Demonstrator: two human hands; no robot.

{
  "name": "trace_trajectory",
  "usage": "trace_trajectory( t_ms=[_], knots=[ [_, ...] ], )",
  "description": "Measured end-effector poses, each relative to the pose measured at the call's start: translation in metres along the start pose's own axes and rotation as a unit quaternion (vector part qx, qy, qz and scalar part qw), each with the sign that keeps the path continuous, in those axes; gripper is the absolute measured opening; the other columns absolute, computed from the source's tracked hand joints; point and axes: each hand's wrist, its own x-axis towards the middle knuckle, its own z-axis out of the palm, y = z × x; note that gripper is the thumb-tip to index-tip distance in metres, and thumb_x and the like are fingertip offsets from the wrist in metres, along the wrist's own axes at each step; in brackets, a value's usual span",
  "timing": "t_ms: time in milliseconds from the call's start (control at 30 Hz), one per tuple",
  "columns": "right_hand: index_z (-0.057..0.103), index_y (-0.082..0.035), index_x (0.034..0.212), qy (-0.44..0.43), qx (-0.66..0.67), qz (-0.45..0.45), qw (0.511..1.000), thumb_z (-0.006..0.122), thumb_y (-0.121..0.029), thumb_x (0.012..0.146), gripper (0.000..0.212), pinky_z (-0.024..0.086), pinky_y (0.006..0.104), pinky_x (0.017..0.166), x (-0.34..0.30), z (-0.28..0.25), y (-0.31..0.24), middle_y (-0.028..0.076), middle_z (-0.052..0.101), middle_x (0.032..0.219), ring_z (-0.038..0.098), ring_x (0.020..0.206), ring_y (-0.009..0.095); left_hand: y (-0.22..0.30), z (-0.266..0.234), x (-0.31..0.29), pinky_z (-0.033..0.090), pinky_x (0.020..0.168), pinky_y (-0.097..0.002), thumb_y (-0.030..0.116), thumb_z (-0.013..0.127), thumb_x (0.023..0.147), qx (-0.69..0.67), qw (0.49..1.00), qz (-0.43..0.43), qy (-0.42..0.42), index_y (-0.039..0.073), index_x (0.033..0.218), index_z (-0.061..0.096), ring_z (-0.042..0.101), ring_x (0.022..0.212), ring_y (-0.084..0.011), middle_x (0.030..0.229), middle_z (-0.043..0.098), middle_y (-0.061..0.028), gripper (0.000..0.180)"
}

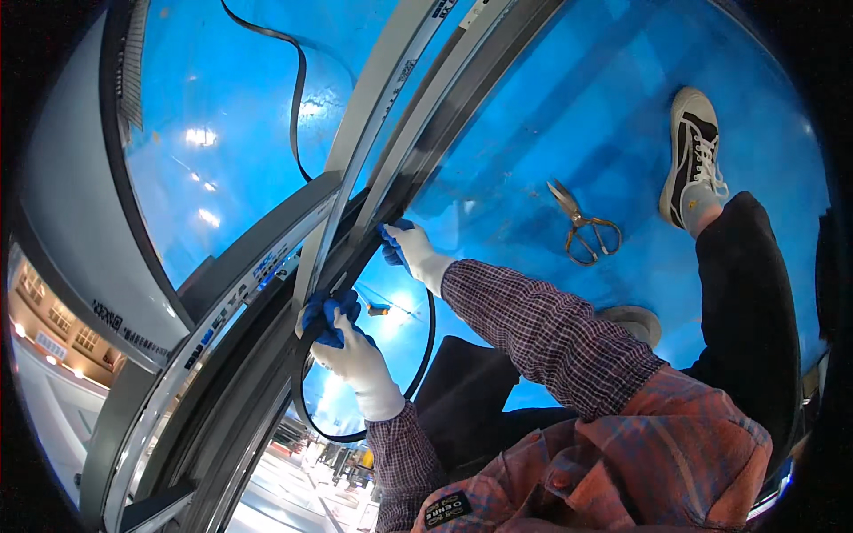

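Both my hands wear white gloves with blue palms and fingers. My left hand (351, 351) is closed on a black rubber strip (362, 436) against the grey metal frame (342, 218). From there the strip hangs in a loop and rises toward my right wrist, where it passes out of sight. Farther up the frame, my right hand (413, 251) has its fingers curled at the frame's dark inner edge. What those fingers grip is hidden. Between the hands and beyond the frame edge lies a small tool with an orange and black handle (378, 309).
Metal scissors (582, 222) lie partly spread on the glossy blue floor (533, 115), right of my hands. A second black strip (299, 89) curves across the floor at upper left. A large grey curved panel (80, 178) stands at left. My shoe (691, 151) is at right.
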Motion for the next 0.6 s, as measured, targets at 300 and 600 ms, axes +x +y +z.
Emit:
trace_trajectory(
  t_ms=[300,600],
  knots=[
    [0.061,-0.008,0.09,-0.025,0.002,0.018,1.0,0.05,-0.026,0.092,0.02,0.051,0.0283,0.056,-0.013,-0.014,0.003,0.007,0.064,0.077,0.061,0.062,0.017,0.012,-0.025,-0.027,0.049,0.086,-0.028,0.001,0.048,0.09,-0.117,0.992,0.044,-0.005,0.0,0.117,0.047,0.061,0.098,-0.021,0.109,0.058,-0.0147,0.027],
    [0.061,-0.009,0.091,-0.01,0.016,0.026,0.999,0.05,-0.025,0.092,0.02,0.051,0.028,0.058,0.004,-0.011,-0.006,0.006,0.065,0.078,0.062,0.063,0.017,-0.011,-0.005,0.004,0.053,0.077,-0.0293,-0.003,0.053,0.085,-0.137,0.988,0.072,0.003,-0.001,0.111,0.05,0.061,0.084,-0.0206,0.103,0.057,-0.0148,0.026]
  ],
)
